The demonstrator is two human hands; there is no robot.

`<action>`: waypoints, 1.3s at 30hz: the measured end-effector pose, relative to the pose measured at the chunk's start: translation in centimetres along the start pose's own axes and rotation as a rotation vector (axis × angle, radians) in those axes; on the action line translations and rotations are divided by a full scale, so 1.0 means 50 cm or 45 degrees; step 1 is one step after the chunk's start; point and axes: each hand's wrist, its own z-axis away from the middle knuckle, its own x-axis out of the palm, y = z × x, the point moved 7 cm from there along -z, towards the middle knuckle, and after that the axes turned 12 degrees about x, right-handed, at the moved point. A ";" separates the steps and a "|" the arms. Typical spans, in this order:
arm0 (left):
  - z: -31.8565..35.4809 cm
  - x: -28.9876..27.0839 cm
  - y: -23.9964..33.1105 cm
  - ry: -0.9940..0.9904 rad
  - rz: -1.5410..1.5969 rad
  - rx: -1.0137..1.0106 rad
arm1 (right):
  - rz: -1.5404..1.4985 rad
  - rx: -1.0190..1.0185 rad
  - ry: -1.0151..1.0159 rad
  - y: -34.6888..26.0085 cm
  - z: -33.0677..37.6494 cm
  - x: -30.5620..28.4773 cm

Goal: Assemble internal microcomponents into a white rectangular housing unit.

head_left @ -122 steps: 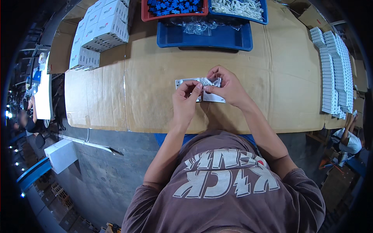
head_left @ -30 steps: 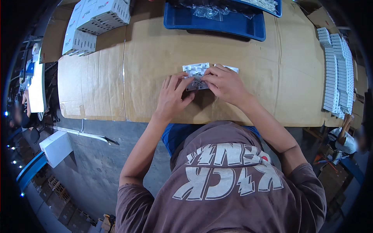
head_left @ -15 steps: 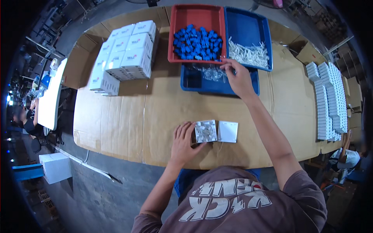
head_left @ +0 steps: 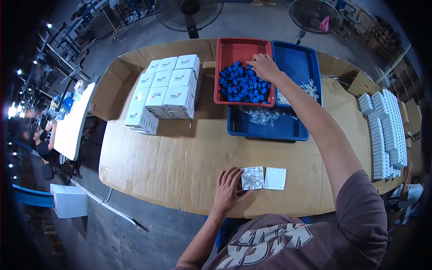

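My left hand (head_left: 228,189) grips the left side of a small square white box (head_left: 245,181), thumb along its near edge and fingers at its far corner. Crinkled clear plastic fills that box. Close to its right side lies a flat white square piece (head_left: 275,178); whether the two are joined I cannot tell. My right hand (head_left: 265,67) is over the red tray (head_left: 240,47), its fingers curled together at the far right edge of a pile of small blue plastic parts (head_left: 243,83). What its fingertips hold, if anything, is hidden.
A blue tray of white slender parts (head_left: 309,88) adjoins the red one. Nearer, a blue tray (head_left: 265,132) holds clear plastic bags (head_left: 261,116). Stacked white cartons (head_left: 157,96) stand left, many small white boxes (head_left: 382,135) right. Cardboard (head_left: 207,155) covers the table.
My right hand has moved from the near edge of the red tray, above the clear bags, to the blue parts. My left hand stays on the box. The whole view has shifted.
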 end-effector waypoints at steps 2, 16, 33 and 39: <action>0.002 -0.006 0.001 0.009 0.009 -0.005 | -0.023 -0.001 -0.003 -0.007 -0.004 -0.008; -0.001 -0.003 0.013 -0.049 -0.028 -0.008 | -0.558 -0.290 1.268 -0.127 0.277 -0.460; 0.019 0.004 0.033 0.076 -0.092 0.074 | -3.360 0.238 -0.076 -0.199 0.463 -0.463; 0.021 0.022 0.003 0.049 -0.036 0.022 | -3.266 0.389 -0.237 -0.199 0.477 -0.378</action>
